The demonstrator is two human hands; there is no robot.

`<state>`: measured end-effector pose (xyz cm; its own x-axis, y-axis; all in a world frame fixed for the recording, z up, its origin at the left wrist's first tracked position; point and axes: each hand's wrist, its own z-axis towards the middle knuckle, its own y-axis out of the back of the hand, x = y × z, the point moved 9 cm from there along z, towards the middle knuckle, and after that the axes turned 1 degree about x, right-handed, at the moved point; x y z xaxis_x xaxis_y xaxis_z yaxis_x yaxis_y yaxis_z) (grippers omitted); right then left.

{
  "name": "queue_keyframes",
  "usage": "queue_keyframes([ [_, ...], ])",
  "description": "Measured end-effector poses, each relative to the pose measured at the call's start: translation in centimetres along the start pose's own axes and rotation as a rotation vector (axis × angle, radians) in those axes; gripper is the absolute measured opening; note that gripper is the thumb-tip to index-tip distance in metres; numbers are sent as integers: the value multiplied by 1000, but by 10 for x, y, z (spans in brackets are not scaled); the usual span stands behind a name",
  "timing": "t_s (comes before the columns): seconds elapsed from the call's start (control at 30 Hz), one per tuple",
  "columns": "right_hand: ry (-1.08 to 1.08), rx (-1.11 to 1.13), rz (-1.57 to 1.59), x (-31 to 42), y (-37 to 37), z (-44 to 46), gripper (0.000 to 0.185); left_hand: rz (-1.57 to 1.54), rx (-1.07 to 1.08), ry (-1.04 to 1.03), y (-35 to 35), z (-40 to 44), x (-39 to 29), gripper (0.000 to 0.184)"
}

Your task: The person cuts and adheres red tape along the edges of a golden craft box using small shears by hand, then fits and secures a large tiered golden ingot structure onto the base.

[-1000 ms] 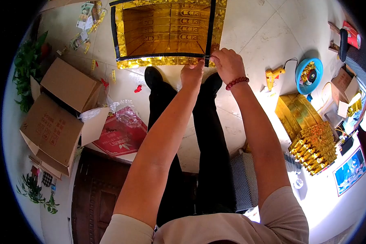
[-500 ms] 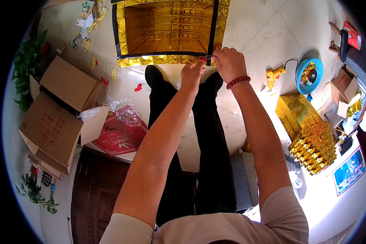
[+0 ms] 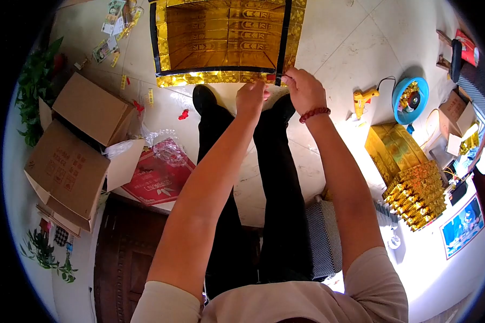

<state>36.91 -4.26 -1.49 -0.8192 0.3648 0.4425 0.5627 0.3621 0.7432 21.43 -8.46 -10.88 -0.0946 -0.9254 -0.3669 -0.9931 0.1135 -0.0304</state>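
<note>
Head view: on the pale tiled floor [image 3: 334,32], the gold foil box [image 3: 199,78], its opening bordered by black strips [image 3: 215,70], lies ahead of the person's shoes [image 3: 203,100]. Two cardboard boxes [image 3: 67,167] sit to the left, beside a red printed box [image 3: 159,175] with clear plastic on it. To the right are a stack of folded gold foil [image 3: 415,196], a blue basin [image 3: 421,102] of gold pieces and, near it, a yellow glue gun [image 3: 364,101]. Both hands are at the gold foil box's near right corner. The left hand [image 3: 251,98] is curled at the rim, the right hand [image 3: 306,92] bent beside it, thumb and forefinger close together; whether either pinches anything cannot be told. A small red piece [image 3: 270,77] shows between them.
</note>
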Motion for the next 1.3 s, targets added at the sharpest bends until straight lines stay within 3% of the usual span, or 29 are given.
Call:
queue_keyframes([
  [0.07, -217, -36, 169, -8, 0, -14, 18, 89, -12, -59, 6, -9, -8, 28],
  [0.1, -317, 65, 176, -8, -3, -19, 21, 254, -46, -132, 11, -14, -17, 25],
  [0.17, -347, 4, 282, -10, -14, -29, 21, 422, -76, -204, 14, -26, -28, 21],
  [0.23, -365, -108, 455, -18, -30, -39, 21, 632, -168, -491, 10, -50, -68, 14],
  [0.27, -367, -111, 455, -21, -41, -43, 21, 634, -165, -493, 10, -49, -71, 14],
  [0.33, -396, -117, 578, -23, -54, -50, 21, 758, -142, -874, -3, -61, -98, 7],
  [0.43, -462, -101, 693, -24, -66, -56, 20, 1005, -95, -1031, -18, -61, -110, 7],
  [0.67, -565, -140, 866, -30, -71, -60, 18, 1295, 57, -1180, -43, -65, -110, 7],
  [1.03, -590, -142, 761, -52, -73, -78, 20, 1786, 122, -1346, -72, -67, -94, 15],
  [1.3, -625, -121, 792, -59, -70, -84, 22, 1867, 77, -1399, -83, -68, -90, 11],
])
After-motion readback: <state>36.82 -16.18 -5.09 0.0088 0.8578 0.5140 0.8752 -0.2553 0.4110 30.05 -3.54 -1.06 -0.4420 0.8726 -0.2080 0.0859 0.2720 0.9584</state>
